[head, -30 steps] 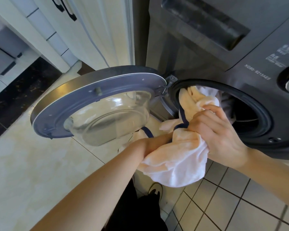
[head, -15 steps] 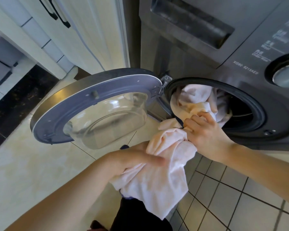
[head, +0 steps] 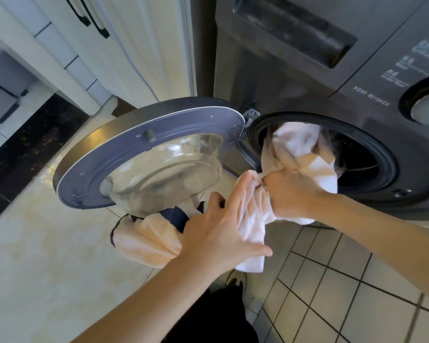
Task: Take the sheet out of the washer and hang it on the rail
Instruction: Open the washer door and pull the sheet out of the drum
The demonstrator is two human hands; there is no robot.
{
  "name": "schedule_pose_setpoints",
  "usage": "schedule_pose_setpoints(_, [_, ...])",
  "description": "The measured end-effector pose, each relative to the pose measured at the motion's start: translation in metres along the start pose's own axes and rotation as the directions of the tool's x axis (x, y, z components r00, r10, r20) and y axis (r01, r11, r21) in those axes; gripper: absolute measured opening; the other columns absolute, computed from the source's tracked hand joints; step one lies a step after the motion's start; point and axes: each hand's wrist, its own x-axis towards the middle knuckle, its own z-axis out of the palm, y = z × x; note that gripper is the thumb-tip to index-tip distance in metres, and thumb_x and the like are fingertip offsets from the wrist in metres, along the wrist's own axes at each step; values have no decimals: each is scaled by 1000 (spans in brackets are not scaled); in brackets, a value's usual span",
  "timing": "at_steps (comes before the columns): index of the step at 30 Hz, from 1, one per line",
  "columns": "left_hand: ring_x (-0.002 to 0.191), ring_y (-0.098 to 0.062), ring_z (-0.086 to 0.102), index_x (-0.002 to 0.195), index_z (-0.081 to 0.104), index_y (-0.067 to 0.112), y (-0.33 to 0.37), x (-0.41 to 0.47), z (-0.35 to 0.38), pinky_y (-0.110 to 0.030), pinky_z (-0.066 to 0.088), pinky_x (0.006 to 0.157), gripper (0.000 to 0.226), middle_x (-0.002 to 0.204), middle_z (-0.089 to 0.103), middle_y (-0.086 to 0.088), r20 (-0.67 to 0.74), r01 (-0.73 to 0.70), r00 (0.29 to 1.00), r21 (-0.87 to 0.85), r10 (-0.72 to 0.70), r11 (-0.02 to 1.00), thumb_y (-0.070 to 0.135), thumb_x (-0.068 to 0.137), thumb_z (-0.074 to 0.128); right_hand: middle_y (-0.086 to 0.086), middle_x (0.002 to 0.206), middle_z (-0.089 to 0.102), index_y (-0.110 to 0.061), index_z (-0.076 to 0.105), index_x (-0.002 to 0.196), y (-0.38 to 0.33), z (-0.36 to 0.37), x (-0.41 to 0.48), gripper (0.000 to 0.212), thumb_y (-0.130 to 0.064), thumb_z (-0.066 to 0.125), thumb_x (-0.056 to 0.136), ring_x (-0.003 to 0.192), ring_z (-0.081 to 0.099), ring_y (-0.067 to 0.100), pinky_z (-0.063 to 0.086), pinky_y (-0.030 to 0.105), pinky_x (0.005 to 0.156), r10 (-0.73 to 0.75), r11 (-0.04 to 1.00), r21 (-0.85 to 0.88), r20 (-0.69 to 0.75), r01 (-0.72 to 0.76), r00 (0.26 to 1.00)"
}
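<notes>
Peach sheet (head: 300,144) spills from washer (head: 295,78) drum; right hand (head: 291,194) clenches it, left hand (head: 218,233) fingers spread open against it.

**Both my hands at work, one fisted, one spread**

My right hand (head: 291,194) is curled into a tight fist, knuckles turned toward me, the bare forearm running off to the lower right edge. It grips a bunch of the sheet (head: 297,147). My left hand (head: 217,233) reaches forward from the bottom of the view with fingers spread and mostly straight, the thumb pointing out to the right, palm facing down and away from me. The index finger lies along the cloth just beside my right fist. Both arms are bare, and the wrists are near each other.
</notes>
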Motion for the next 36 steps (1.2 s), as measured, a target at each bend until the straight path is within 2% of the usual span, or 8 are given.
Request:
schedule_pose_setpoints(5, [80,-24,64,140,13,48,-2,20,4,-33,48,60,99,97,59,6,-223,99,971,21,-92,995,69,61,68,-5,69,49,-22,55,77,-5,-12,8,14,-35,55,75,69,50,21,39,28,65,10,996,88,18,-11,1000])
schedule_pose_setpoints(10, [63,-18,56,96,40,34,-20,26,-6,-28,36,53,26,67,56,8,-207,107,973,22,-100,994,39,78,58,-2,82,53,-26,58,89,-5,-9,-3,15,-31,58,75,81,54,24,42,29,63,63,995,85,-103,-54,993])
schedule_pose_setpoints(15, [81,-12,64,127,34,50,-32,23,-33,-32,51,64,65,96,67,15,-59,-211,977,-186,203,960,26,72,62,-12,112,61,-31,61,104,2,9,-6,30,-45,54,78,115,51,15,40,29,96,-103,991,74,-92,109,990])
schedule_pose_setpoints(19, [87,-12,65,141,18,59,-28,26,-41,-37,54,70,91,105,66,15,-51,-296,955,-207,292,933,17,76,66,-31,71,57,-51,51,72,6,4,-7,7,-52,58,71,77,53,-5,35,2,71,-177,948,269,8,168,984])
schedule_pose_setpoints(23, [69,-15,59,146,-4,54,-25,26,-45,-38,53,55,97,107,49,14,-113,-319,943,-27,314,947,41,73,58,-11,79,59,-35,41,80,9,7,4,23,-53,45,65,82,59,15,50,35,77,-80,980,176,-67,91,995])
schedule_pose_setpoints(26, [67,-18,62,146,-3,54,-20,25,-43,-33,51,45,106,136,33,14,-82,-337,934,121,348,934,56,66,66,-5,78,58,-25,51,79,4,7,13,21,-44,46,71,79,56,22,50,39,74,-6,983,181,-45,14,999])
schedule_pose_setpoints(30, [49,-20,59,144,27,49,-15,28,-31,-25,43,40,88,156,24,15,-120,-322,906,427,406,845,59,67,69,-4,76,54,-28,43,68,-8,2,21,14,-39,50,74,86,58,24,49,39,79,92,958,275,-33,-79,995])
schedule_pose_setpoints(36, [49,-21,59,93,70,37,-21,19,-36,-30,44,40,22,99,67,18,-319,-287,875,261,363,922,36,77,56,-8,93,55,-27,50,92,-7,27,4,47,-55,70,61,108,40,11,39,37,93,-79,864,499,1,68,997])
